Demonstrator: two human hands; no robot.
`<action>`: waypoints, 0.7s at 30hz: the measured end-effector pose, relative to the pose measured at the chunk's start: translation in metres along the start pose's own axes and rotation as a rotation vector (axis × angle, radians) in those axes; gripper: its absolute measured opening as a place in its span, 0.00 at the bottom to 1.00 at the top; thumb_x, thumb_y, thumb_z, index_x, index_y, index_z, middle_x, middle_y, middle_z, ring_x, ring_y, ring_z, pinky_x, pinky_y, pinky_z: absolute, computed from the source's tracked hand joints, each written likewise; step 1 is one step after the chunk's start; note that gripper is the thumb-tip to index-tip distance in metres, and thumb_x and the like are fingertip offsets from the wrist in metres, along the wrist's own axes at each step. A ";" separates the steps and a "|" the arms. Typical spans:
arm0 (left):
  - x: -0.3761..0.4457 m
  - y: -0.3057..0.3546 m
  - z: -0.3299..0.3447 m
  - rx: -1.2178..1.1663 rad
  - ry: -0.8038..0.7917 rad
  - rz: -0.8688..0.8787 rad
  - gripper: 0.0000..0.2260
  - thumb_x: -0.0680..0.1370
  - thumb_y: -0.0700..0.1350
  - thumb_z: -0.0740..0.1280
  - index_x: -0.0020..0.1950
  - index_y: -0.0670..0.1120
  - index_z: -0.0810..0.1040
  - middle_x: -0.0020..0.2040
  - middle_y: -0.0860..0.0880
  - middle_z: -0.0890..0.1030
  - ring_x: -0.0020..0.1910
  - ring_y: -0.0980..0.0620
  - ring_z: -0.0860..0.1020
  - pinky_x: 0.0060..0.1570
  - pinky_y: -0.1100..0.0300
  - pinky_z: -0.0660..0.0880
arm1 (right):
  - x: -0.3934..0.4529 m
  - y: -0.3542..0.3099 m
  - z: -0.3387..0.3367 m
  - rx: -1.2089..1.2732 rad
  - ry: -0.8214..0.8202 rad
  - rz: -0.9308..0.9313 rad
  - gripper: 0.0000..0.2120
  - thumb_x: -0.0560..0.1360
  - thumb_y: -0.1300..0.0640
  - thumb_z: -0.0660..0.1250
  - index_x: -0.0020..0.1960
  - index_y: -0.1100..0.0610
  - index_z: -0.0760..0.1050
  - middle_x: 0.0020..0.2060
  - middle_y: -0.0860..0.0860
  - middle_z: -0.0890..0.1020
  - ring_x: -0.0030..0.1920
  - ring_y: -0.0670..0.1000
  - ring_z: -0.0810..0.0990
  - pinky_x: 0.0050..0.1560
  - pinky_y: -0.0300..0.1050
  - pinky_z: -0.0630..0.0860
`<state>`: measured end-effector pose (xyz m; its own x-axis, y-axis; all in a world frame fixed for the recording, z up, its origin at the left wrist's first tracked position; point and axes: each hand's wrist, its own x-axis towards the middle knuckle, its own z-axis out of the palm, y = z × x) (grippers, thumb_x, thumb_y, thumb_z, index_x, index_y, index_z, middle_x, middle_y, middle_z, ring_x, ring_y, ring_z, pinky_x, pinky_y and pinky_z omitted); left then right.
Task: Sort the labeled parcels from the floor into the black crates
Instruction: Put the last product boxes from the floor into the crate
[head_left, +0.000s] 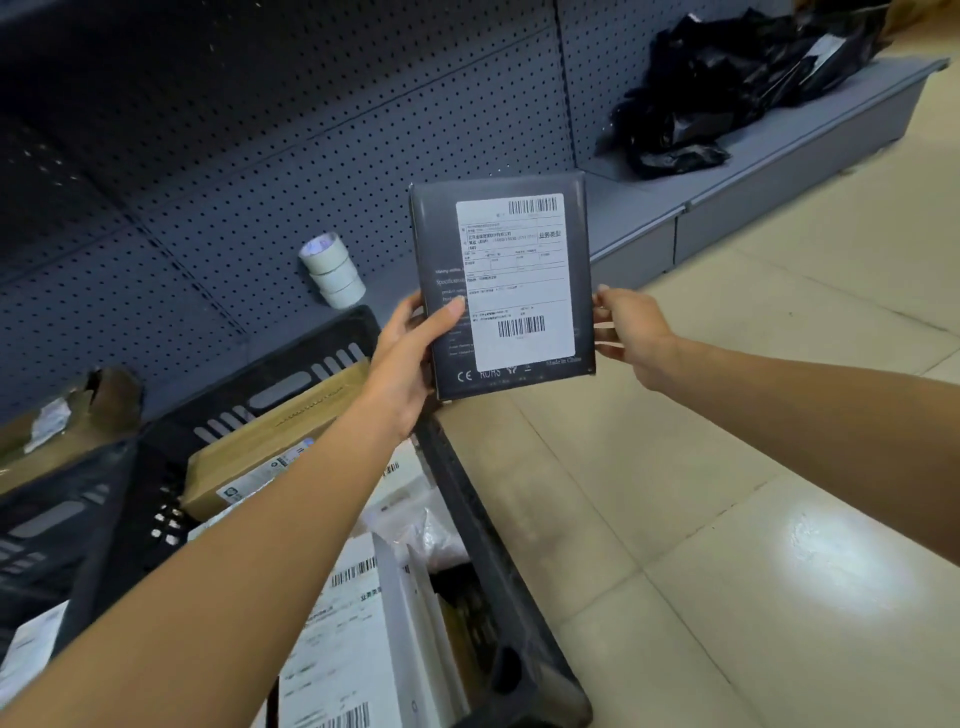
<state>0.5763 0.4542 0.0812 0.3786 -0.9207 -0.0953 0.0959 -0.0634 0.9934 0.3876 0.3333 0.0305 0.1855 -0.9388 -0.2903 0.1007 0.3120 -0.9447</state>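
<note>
I hold a flat dark grey box parcel (501, 286) upright in front of me, its white shipping label with barcodes facing me. My left hand (410, 358) grips its lower left edge, thumb lying across the front. My right hand (631, 330) pinches the lower right edge. Below my left arm stands a black crate (498, 551) holding several labeled parcels, among them a brown cardboard box (265, 447) and white parcels (343, 623). A second black crate (62, 525) stands further left, with another parcel at its bottom left.
A dark pegboard shelf wall (260, 130) runs behind the crates. Three stacked rolls of white tape (335, 270) sit at its base. Black plastic bags (727, 88) lie piled on the low grey shelf at the upper right. Beige tiled floor (727, 467) spreads to the right.
</note>
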 end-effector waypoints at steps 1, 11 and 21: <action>-0.003 0.004 -0.007 -0.012 0.011 0.008 0.20 0.76 0.44 0.72 0.67 0.49 0.75 0.57 0.50 0.85 0.55 0.52 0.83 0.55 0.49 0.80 | -0.004 -0.003 0.006 0.001 -0.011 0.001 0.14 0.82 0.54 0.56 0.38 0.52 0.69 0.23 0.43 0.74 0.30 0.45 0.74 0.38 0.40 0.69; -0.042 0.043 -0.082 -0.081 0.136 0.058 0.26 0.71 0.50 0.74 0.69 0.52 0.74 0.61 0.50 0.83 0.64 0.46 0.78 0.65 0.38 0.72 | -0.060 -0.040 0.096 -0.056 -0.183 -0.070 0.09 0.80 0.60 0.56 0.44 0.55 0.73 0.33 0.51 0.73 0.32 0.49 0.67 0.30 0.40 0.63; -0.114 0.043 -0.169 -0.098 0.257 0.096 0.22 0.74 0.50 0.69 0.68 0.51 0.75 0.60 0.49 0.83 0.60 0.47 0.81 0.60 0.44 0.77 | -0.101 -0.023 0.174 -0.172 -0.408 -0.085 0.11 0.82 0.57 0.56 0.45 0.54 0.74 0.30 0.47 0.72 0.31 0.46 0.70 0.35 0.38 0.66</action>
<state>0.6930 0.6214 0.1237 0.6098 -0.7921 -0.0268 0.1322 0.0682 0.9889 0.5367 0.4466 0.1082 0.5575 -0.8147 -0.1595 -0.0253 0.1754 -0.9842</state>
